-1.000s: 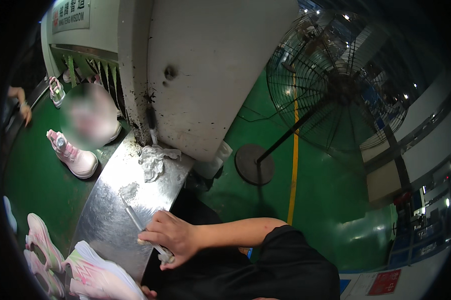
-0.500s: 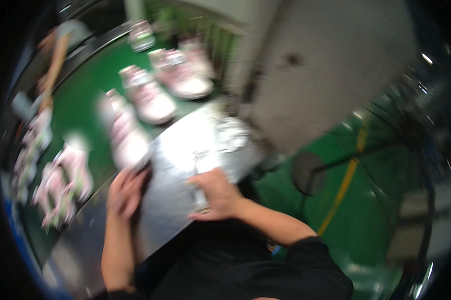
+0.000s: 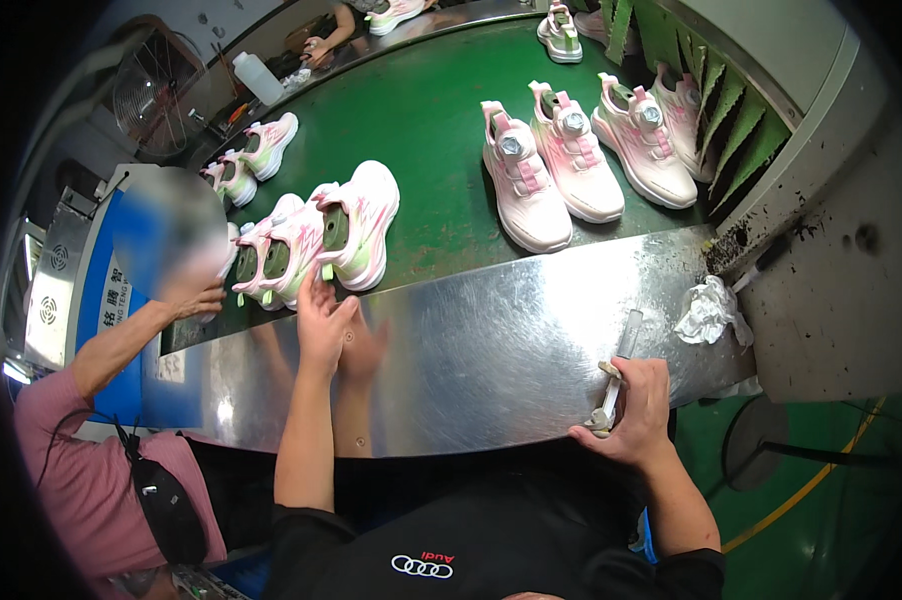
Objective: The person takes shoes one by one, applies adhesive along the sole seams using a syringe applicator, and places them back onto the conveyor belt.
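Observation:
My left hand (image 3: 326, 325) reaches over the metal ledge, its fingers stretched and thumb apart. The fingertips are at the heel of a pink-and-white sneaker (image 3: 371, 215) with a green lining; whether they touch it I cannot tell. Two similar sneakers (image 3: 289, 250) stand close on its left. Resting low over the ledge, my right hand (image 3: 636, 410) is closed round a slim tool with a clear, flat end (image 3: 629, 335); the rest is partly hidden by the fingers. Ahead of it stand several paler pink sneakers (image 3: 526, 190) with round dials, toes toward me.
A green belt (image 3: 421, 130) lies beyond the metal ledge (image 3: 451, 350). Crumpled white paper (image 3: 713, 312) sits by the grey machine wall (image 3: 841, 270). At left, a co-worker's arm (image 3: 121, 350) reaches to the shoes. Another person's hand (image 3: 318, 50) and a white bottle (image 3: 258, 78) are at the far side.
The view has swung left and sharpened. My left hand has moved left, from the toe of a dial sneaker to the heel of a green-lined one. My right hand still grips the slim tool.

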